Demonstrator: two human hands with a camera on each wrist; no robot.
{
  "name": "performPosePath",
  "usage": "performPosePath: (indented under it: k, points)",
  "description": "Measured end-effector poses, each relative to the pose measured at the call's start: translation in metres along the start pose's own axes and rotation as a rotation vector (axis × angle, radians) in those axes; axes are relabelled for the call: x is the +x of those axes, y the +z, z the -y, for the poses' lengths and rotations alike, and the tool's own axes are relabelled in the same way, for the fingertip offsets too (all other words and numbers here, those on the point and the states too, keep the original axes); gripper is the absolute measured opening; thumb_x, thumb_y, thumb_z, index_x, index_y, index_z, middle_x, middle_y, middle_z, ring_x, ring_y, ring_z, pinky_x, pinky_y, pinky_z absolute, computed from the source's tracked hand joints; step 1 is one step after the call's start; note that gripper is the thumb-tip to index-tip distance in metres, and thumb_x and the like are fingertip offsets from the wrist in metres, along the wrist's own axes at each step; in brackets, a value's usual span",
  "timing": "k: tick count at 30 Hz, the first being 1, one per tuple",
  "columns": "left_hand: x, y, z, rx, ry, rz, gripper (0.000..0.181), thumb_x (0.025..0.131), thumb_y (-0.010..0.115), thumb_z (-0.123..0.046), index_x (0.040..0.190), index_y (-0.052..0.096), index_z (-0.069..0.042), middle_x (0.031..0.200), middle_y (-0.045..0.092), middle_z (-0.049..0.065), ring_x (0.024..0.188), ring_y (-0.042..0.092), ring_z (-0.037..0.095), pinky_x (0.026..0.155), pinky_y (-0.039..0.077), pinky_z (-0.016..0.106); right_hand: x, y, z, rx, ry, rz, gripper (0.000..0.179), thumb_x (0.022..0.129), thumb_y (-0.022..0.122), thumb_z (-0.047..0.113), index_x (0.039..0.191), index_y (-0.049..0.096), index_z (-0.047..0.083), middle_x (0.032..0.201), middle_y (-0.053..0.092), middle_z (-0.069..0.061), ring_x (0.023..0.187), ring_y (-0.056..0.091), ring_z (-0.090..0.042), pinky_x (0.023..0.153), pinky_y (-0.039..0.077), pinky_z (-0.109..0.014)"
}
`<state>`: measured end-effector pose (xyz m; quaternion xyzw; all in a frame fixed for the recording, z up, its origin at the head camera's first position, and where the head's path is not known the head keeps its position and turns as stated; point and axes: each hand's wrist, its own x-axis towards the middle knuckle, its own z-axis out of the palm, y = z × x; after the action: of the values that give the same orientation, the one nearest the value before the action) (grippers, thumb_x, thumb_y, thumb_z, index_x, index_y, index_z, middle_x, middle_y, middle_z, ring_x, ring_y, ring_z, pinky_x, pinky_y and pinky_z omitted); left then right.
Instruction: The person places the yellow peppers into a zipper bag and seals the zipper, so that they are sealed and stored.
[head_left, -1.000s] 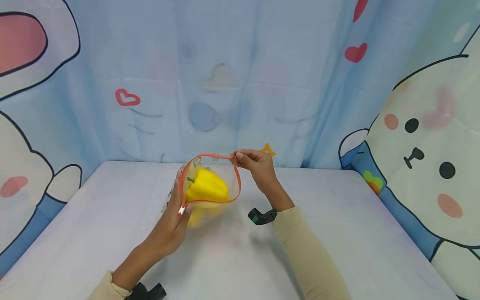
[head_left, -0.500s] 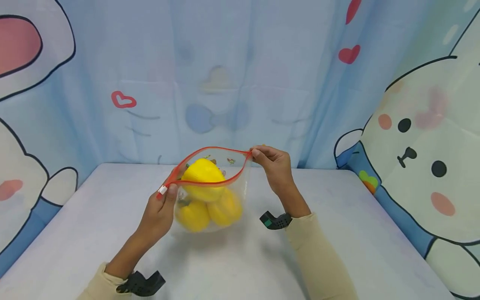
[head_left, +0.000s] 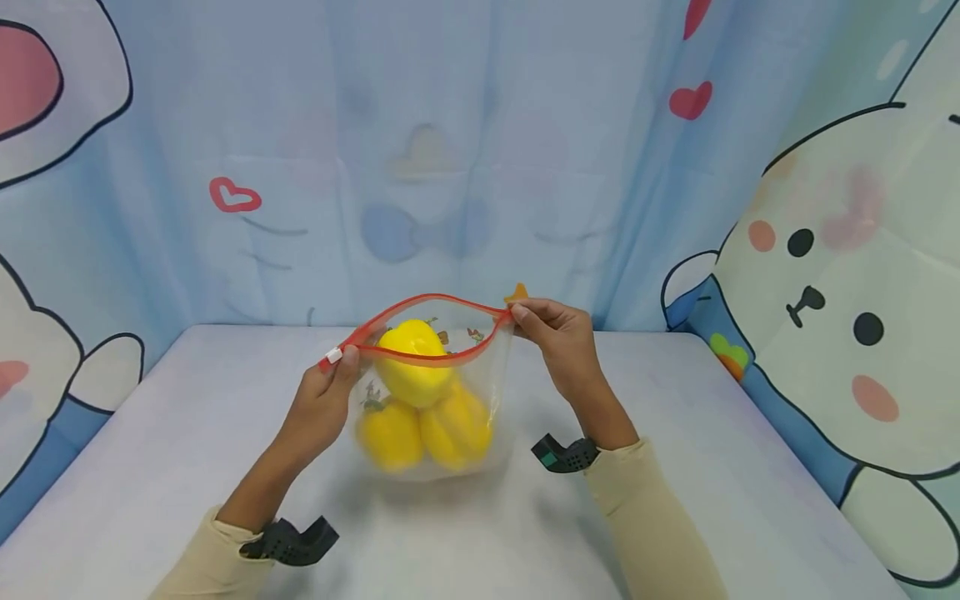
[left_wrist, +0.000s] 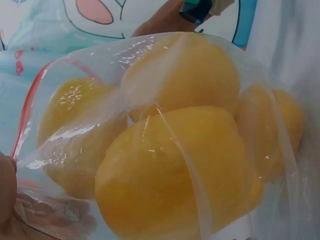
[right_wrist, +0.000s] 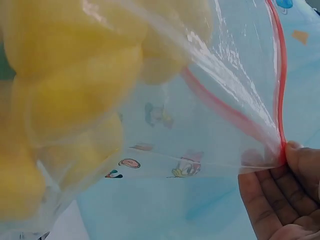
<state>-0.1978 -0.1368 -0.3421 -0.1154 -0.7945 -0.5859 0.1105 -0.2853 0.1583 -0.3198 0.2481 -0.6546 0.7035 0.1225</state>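
Note:
A clear zip bag [head_left: 495, 375] with a red zip edge and small cartoon prints hangs between the two hands, its mouth spread wide. Inside are several yellow bell peppers [head_left: 412, 337], one of them sitting on top near the opening. The left hand [head_left: 318, 408] pinches the bag's left corner, thumb on the near side, beside a white zip slider [head_left: 334, 355]. At the opposite corner the right hand [head_left: 558, 350] pinches the end of the red zip between thumb and fingers. The right wrist view shows the remaining fingers of the right hand [right_wrist: 275, 200] loosely curled below that corner.
A white table [head_left: 225, 375] lies under the bag. Behind it hangs a light blue curtain [head_left: 300, 108] printed with hearts and cartoon animals. Each wrist wears a black camera mount, the left one [head_left: 291, 543] low and the right one [head_left: 566, 455] higher.
The hands have moved apart, stretching the bag's mouth wider sideways. The bag has turned upright, so the peppers inside show from the front. The right hand has shifted to the right.

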Motion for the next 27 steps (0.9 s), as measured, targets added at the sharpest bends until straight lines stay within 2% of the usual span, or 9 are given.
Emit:
performPosePath:
  k: [6,9,12,15,19,22,23,25,27]
  points:
    - [0.006,0.000,0.007,-0.028,-0.051,0.004,0.059,0.102,0.041,-0.043,0.139,0.048,0.002,0.136,0.055,0.016,0.128,0.049,0.030,0.105,0.037,0.043,0.001,-0.004,-0.010,0.014,0.097,-0.042,0.032,0.094,0.062,0.008,0.116,0.061,-0.016,0.096,0.071,0.001,0.086,0.067,-0.015,0.086,0.054,-0.033]
    - [0.006,-0.005,0.008,-0.006,-0.019,-0.019,0.054,0.103,0.041,-0.039,0.135,0.052,0.003,0.128,0.060,0.017,0.118,0.056,0.030,0.099,0.045,0.035,0.001,-0.007,-0.010,0.022,0.115,-0.053,0.032,0.094,0.062,0.008,0.116,0.061,-0.016,0.094,0.071,0.001,0.085,0.068,-0.015,0.086,0.054,-0.033]
    - [0.006,-0.010,0.005,0.026,0.048,-0.063,0.048,0.104,0.042,-0.032,0.131,0.056,0.004,0.121,0.063,0.018,0.111,0.058,0.028,0.094,0.047,0.027,0.001,-0.012,-0.006,0.036,0.092,-0.065,0.028,0.094,0.062,0.009,0.112,0.065,-0.012,0.091,0.071,-0.001,0.085,0.068,-0.015,0.086,0.053,-0.033]
    - [0.005,-0.012,0.000,0.040,0.101,-0.088,0.047,0.104,0.042,-0.030,0.130,0.058,0.005,0.117,0.064,0.018,0.109,0.059,0.027,0.094,0.047,0.029,0.001,-0.016,0.000,0.065,0.058,-0.082,0.020,0.093,0.064,0.011,0.107,0.070,-0.003,0.091,0.071,-0.004,0.086,0.069,-0.017,0.086,0.053,-0.033]
    - [0.004,-0.012,-0.004,0.033,0.142,-0.058,0.043,0.104,0.042,-0.028,0.131,0.060,0.001,0.116,0.065,0.016,0.107,0.059,0.026,0.099,0.045,0.039,0.000,-0.019,0.006,0.094,0.054,-0.087,0.015,0.093,0.064,0.010,0.103,0.073,0.003,0.095,0.070,-0.005,0.089,0.068,-0.017,0.086,0.053,-0.033]
    - [0.002,-0.013,-0.007,0.046,0.168,-0.053,0.041,0.104,0.042,-0.027,0.132,0.060,-0.004,0.122,0.065,0.011,0.114,0.058,0.021,0.098,0.045,0.034,-0.001,-0.020,0.011,0.099,0.056,-0.078,0.016,0.093,0.063,0.009,0.104,0.073,0.002,0.096,0.070,-0.005,0.089,0.068,-0.017,0.087,0.053,-0.032]
    - [0.001,-0.013,-0.008,0.051,0.174,-0.059,0.040,0.104,0.042,-0.026,0.132,0.061,-0.004,0.121,0.065,0.010,0.111,0.058,0.020,0.093,0.047,0.030,-0.002,-0.020,0.013,0.101,0.050,-0.075,0.015,0.093,0.063,0.008,0.103,0.073,0.002,0.096,0.070,-0.005,0.089,0.068,-0.017,0.087,0.053,-0.032]
    - [-0.002,-0.014,-0.011,0.062,0.176,-0.099,0.040,0.103,0.044,-0.026,0.127,0.063,0.000,0.108,0.068,0.012,0.100,0.061,0.019,0.074,0.048,0.021,-0.003,-0.019,0.018,0.110,0.029,-0.075,0.014,0.093,0.063,0.008,0.101,0.074,0.004,0.096,0.070,-0.004,0.088,0.068,-0.017,0.086,0.053,-0.032]
    - [-0.004,-0.014,-0.014,0.054,0.174,-0.134,0.040,0.103,0.046,-0.026,0.123,0.064,0.003,0.104,0.068,0.013,0.093,0.059,0.019,0.065,0.044,0.019,-0.004,-0.018,0.022,0.108,0.001,-0.070,0.013,0.093,0.063,0.008,0.100,0.074,0.006,0.095,0.070,-0.004,0.087,0.068,-0.017,0.086,0.053,-0.032]
